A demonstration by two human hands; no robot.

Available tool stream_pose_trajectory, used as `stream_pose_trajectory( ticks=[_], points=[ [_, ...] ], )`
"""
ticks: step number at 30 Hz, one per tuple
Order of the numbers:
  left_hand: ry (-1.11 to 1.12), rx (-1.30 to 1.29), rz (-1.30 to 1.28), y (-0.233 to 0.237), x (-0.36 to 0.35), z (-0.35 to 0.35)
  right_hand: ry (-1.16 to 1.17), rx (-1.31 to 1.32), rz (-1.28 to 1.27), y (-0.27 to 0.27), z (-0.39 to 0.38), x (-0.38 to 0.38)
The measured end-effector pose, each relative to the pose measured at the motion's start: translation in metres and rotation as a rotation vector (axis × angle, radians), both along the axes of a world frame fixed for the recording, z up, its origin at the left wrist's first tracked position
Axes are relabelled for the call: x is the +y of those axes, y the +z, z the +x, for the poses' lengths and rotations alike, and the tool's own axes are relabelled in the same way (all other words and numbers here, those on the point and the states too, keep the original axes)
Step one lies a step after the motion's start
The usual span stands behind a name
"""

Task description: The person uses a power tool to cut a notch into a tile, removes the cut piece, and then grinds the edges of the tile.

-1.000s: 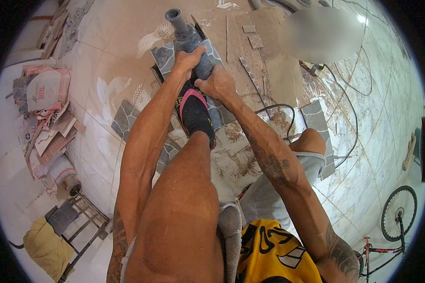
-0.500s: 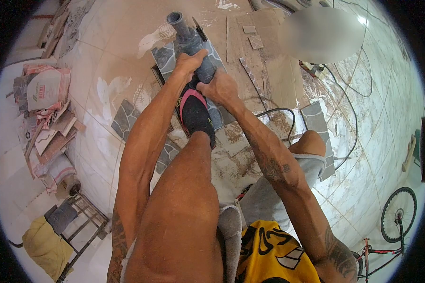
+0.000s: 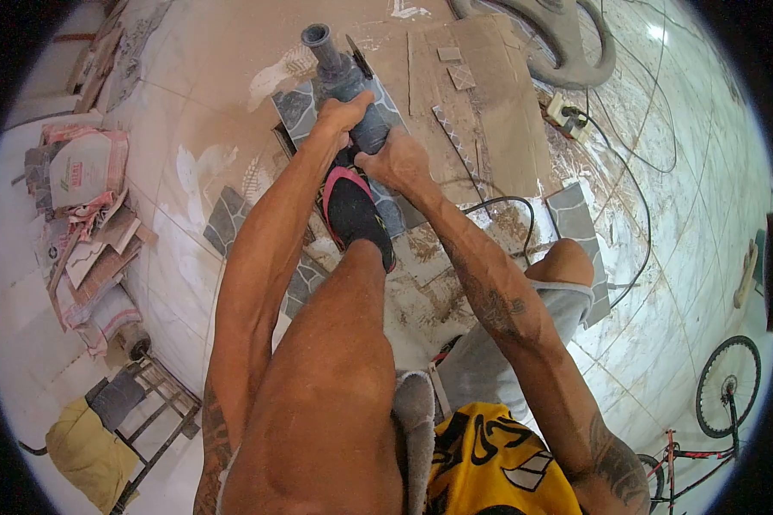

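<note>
A dusty grey angle grinder (image 3: pixel 368 130) with a disc at its front right is held over a stone-patterned tile (image 3: pixel 296 113). My left hand (image 3: pixel 342 118) is wrapped round the front of its body. Farther back, my right hand (image 3: pixel 397 161) grips the rear of the same tool. Just below the hands, my foot in a black sock and pink-strapped sandal (image 3: pixel 350 206) rests on the tile. The underside of the grinder and where the disc meets the tile are hidden.
Cardboard (image 3: pixel 511 112) with small tile pieces lies ahead. A black cable (image 3: pixel 631 180) runs from a socket block (image 3: pixel 567 114) at right. Debris and sacks (image 3: pixel 82 172) are at left, a metal frame (image 3: pixel 159 395) lower left, a bicycle (image 3: pixel 717 451) lower right, another patterned tile (image 3: pixel 578 219) near the knee.
The blurred patch at the upper right is gone, so a grey looped object and the socket block show there. Both hands and the grinder have barely shifted.
</note>
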State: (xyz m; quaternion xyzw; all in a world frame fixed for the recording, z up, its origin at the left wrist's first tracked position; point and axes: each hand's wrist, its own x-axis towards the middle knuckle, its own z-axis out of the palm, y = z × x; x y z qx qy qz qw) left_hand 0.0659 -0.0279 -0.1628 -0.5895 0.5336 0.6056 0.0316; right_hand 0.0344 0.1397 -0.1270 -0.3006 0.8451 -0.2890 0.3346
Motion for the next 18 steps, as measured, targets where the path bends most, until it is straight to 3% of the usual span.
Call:
stream_pose_trajectory(
  ticks=[2,4,11,18],
  points=[
    [0.009,0.034,0.001,0.003,0.001,0.0,0.002,0.013,-0.022,-0.003,0.0,0.0],
    [0.028,0.084,-0.003,0.036,0.019,0.0,-0.01,0.003,-0.012,-0.001,0.0,-0.001],
    [0.017,0.021,-0.092,-0.015,0.003,0.005,-0.023,0.049,-0.1,0.001,0.003,0.006],
    [0.025,0.027,-0.037,0.017,0.02,0.006,-0.025,0.029,-0.091,-0.006,0.005,0.011]
  ],
)
